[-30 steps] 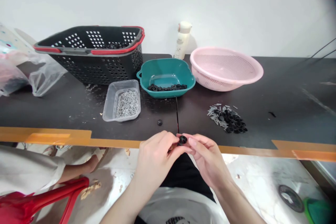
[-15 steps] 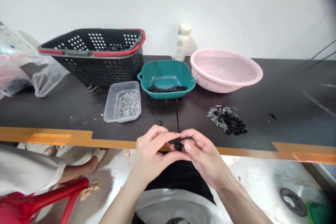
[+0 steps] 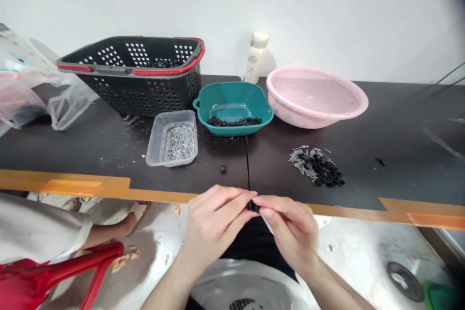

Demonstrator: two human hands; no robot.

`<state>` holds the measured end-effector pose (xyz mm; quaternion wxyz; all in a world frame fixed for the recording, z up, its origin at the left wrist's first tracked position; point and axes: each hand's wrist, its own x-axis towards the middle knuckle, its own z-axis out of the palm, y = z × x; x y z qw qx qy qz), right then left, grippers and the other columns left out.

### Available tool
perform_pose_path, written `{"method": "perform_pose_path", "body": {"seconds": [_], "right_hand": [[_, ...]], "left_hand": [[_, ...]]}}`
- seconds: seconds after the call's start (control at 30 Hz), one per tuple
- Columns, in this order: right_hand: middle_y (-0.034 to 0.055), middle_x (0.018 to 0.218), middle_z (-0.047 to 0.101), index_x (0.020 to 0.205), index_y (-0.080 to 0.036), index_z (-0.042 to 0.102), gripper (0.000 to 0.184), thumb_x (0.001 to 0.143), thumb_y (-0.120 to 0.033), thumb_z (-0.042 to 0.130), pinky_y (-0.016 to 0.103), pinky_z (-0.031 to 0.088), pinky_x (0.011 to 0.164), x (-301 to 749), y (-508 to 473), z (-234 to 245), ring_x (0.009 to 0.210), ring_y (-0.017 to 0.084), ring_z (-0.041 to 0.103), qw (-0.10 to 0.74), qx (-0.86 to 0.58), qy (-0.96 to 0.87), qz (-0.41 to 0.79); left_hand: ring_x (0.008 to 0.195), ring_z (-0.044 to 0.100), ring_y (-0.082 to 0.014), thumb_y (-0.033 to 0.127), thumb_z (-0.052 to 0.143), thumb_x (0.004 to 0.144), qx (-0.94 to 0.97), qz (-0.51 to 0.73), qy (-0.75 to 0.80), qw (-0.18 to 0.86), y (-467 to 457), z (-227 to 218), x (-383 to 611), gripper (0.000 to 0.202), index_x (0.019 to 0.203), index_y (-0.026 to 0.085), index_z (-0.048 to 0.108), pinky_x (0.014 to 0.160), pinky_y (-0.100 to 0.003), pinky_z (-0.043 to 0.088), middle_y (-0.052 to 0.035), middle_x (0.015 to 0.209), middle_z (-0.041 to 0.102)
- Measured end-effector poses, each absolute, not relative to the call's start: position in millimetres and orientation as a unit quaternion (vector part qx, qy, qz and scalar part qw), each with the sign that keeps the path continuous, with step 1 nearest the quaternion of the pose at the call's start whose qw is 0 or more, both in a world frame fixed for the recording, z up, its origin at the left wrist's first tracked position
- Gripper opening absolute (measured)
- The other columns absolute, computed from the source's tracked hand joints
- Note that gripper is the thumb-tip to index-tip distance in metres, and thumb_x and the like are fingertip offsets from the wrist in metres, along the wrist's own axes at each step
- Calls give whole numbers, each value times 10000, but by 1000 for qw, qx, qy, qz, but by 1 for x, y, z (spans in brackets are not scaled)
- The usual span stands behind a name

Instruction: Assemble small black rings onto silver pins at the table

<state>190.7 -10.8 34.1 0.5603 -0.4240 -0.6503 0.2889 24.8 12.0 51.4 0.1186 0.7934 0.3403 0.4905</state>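
Observation:
Between my two hands, just off the table's front edge, is a small round black plastic part [image 3: 253, 207], mostly covered by the fingers. My left hand [image 3: 218, 215] pinches it from the left, thumb below and fingertips above. From the other side my right hand [image 3: 290, 225] grips it with thumb and index finger. Beyond the left knuckles a single black cap [image 3: 223, 169] lies on the table. To the right is a pile of black ring-like parts [image 3: 325, 170] with thin metal pins [image 3: 303, 162] scattered against it.
A clear tub [image 3: 154, 147] of metal pins, a teal basin [image 3: 234, 131] with black parts, and a pink colander [image 3: 316, 118] stand behind my hands. Farther back are a black basket [image 3: 145, 92] and a white bottle [image 3: 257, 55]. A person's arm [image 3: 112, 228] and a red stool [image 3: 98, 271] are at left.
My right fingers have straightened and closed over the black part, hiding more of it. Both hands have drawn closer together around it.

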Motion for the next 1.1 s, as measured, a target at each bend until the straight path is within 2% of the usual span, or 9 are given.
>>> {"method": "perform_pose_path", "body": {"seconds": [0.1,0.17,0.27,0.4,0.47,0.57,0.8,0.93,1.1], "right_hand": [[-16,946,791,1139,-355,709,430,825,-64,681,252,617,704,192,-9,33,789,185,758,582,-395,-668,240],[-7,934,793,1111,-352,726,417,814,-61,691,262,622,687,192,-8,33,778,193,759,596,-386,-653,263],[-1,873,795,976,-341,774,294,813,-103,716,236,611,678,191,-6,34,753,170,751,606,-398,-579,374],[-10,744,750,792,-281,770,37,770,-259,791,208,602,598,189,-2,37,636,127,710,591,-385,-423,569],[-33,702,707,763,-252,729,98,752,-312,806,192,593,543,188,0,40,584,106,689,561,-381,-355,643],[-45,666,673,750,-210,679,228,713,-378,829,195,599,537,189,1,43,569,103,690,513,-384,-307,704],[3,596,704,798,-164,730,364,674,-494,821,194,580,533,191,-1,47,511,109,675,465,-406,-322,718],[14,590,701,717,-158,751,344,718,-500,787,198,563,579,192,-1,47,535,105,667,461,-423,-364,689],[19,593,718,745,-184,780,296,714,-478,797,225,570,567,192,-3,44,532,120,672,473,-420,-385,672]], "left_hand": [[761,660,-135,183,660,878,797,484,343,114,9,55,24,119,985,140,690,676,-234,525,-50,908,745],[769,662,-139,203,645,891,801,477,342,114,8,55,23,137,1005,136,684,679,-237,522,-58,920,743],[785,661,-144,226,643,894,808,470,336,115,7,52,23,177,1039,131,677,690,-242,522,-66,949,739],[793,653,-139,233,594,926,810,458,348,112,7,48,25,235,1127,127,654,681,-237,519,-72,964,723],[816,646,-141,233,558,945,809,457,353,113,8,47,26,238,1138,128,649,713,-242,527,-74,964,713],[846,636,-148,206,548,944,811,457,345,119,9,45,27,219,1128,146,650,859,-297,533,-62,976,711],[955,643,-172,240,510,959,812,460,333,136,12,36,27,263,1184,184,634,1016,-415,488,-78,1075,685],[1057,624,-193,253,486,969,805,468,338,139,12,34,26,288,1210,187,630,1070,-446,449,-92,1131,656],[1094,606,-197,313,421,996,802,460,344,166,12,35,25,347,1274,204,598,1076,-447,438,-98,1164,633]]}}
